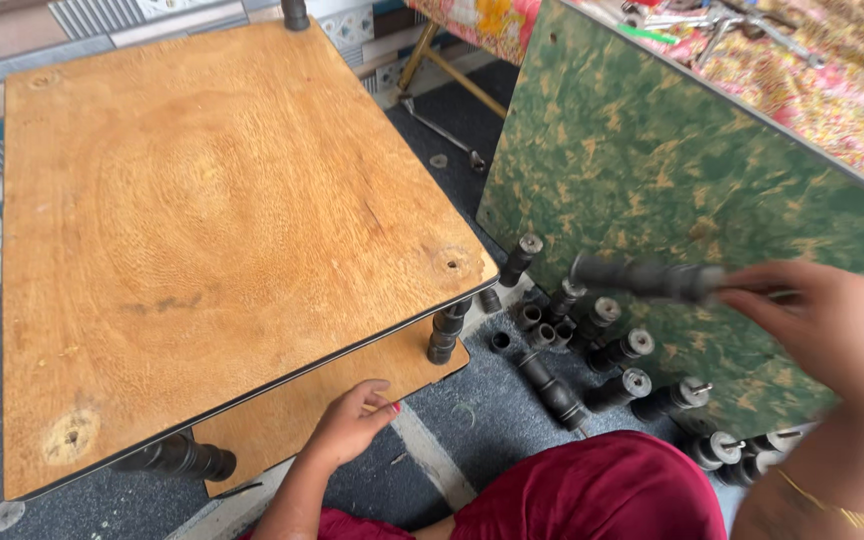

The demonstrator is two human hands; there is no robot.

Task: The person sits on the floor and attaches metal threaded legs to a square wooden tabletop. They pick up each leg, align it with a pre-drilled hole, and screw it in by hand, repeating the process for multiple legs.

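Right hand (832,325) grip blurred, dark spindle (647,278) half-hidden

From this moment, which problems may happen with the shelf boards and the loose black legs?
The green mottled board only leans upright, so it may tip onto the loose black turned legs. The right hand holds one black leg by its end; it might slip. The left hand rests on the lower wooden board, where fingers might get pinched.

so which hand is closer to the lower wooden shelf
Left. The left hand rests on the lower wooden shelf edge; the right hand is off to the right, holding a dark turned post.
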